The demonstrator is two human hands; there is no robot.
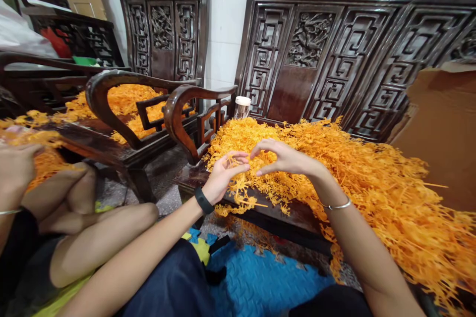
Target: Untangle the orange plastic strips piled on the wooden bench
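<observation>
Pinched in fingertips of left hand (223, 178): thin, branched orange plastic sprig (235, 161). Curled just beside it, right hand (284, 158); grip not discernible. Beneath: tangled, spiky heap (372, 183) of like sprigs on dark, glossy carved wooden bench (282, 94).

left hand (223, 176) — palm up, fingers curled in | right hand (286, 158) — arched, fingertips apart

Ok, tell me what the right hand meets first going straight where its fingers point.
The right hand points toward the left hand, so it would likely first meet the orange plastic piece pinched there, then that hand itself. Depth is unsure from one view.
</observation>
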